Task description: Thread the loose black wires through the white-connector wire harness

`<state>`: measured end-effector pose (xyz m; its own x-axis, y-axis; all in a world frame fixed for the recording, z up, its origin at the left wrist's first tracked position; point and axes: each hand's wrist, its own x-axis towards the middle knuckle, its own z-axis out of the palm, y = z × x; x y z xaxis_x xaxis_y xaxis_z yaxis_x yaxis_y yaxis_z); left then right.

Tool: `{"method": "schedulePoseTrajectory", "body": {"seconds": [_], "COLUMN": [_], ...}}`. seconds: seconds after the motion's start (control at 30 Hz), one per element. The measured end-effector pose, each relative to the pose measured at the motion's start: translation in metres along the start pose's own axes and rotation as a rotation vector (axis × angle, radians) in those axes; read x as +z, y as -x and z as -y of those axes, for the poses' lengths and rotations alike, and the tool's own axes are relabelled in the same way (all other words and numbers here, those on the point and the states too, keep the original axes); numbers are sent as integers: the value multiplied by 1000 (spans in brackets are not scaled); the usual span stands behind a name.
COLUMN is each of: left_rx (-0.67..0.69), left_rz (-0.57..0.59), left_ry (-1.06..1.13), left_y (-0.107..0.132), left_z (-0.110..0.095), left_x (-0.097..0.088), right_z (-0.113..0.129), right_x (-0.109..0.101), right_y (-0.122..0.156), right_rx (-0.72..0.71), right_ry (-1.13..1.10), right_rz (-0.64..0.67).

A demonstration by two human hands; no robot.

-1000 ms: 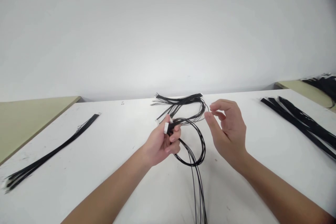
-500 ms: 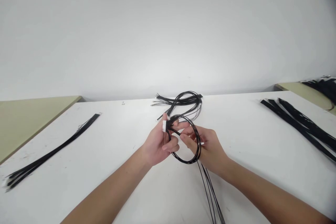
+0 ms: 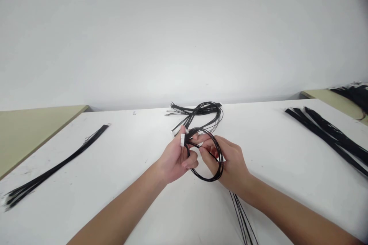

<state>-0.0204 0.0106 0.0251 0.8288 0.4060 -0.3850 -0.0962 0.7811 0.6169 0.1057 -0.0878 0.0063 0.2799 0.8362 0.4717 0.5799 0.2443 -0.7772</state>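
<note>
My left hand (image 3: 175, 159) is closed on a bundle of thin black wires (image 3: 214, 178) near its white connector (image 3: 182, 139), which sticks up between thumb and fingers. The wires form a loop hanging below my hands. My right hand (image 3: 228, 162) reaches through that loop, its fingers pinching the wires beside the left thumb. The loose ends trail down toward the front edge (image 3: 241, 218). Both hands hover over a white table (image 3: 138, 168).
Another coiled black wire bundle (image 3: 201, 113) lies just behind my hands. A straight black harness (image 3: 54, 166) lies at the left, and several long black harnesses (image 3: 330, 136) at the right. Greenish tables flank both sides (image 3: 28, 130), one with more black wires (image 3: 355, 93).
My right hand came in from the open pose at the right and went through the loop to pinch the wires. The trailing ends swung to the right. My left hand barely moved.
</note>
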Motion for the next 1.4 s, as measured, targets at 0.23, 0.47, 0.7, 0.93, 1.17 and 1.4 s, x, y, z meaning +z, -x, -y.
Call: {"method": "schedulePoseTrajectory", "body": {"seconds": [0.23, 0.47, 0.7, 0.93, 1.17, 1.4], "left_rx": [24, 44, 33, 37, 0, 21], "left_rz": [-6, -101, -101, -112, -55, -68], "left_ry": [-48, -110, -129, -137, -116, -218], "left_y": [2, 0, 0, -5, -4, -2], "left_z": [0, 1, 4, 4, 3, 3], "left_x": [4, 3, 0, -2, -4, -4], "right_z": [3, 4, 7, 6, -2, -4], "right_x": [-3, -12, -28, -45, -49, -50], "right_y": [-2, -8, -22, -34, -38, -42], "right_rx": [52, 229, 627, 727, 643, 475], "right_ry": [-14, -224, -761, -1198, -1162, -1053], "right_rz": [2, 119, 223, -15, -277, -541]}}
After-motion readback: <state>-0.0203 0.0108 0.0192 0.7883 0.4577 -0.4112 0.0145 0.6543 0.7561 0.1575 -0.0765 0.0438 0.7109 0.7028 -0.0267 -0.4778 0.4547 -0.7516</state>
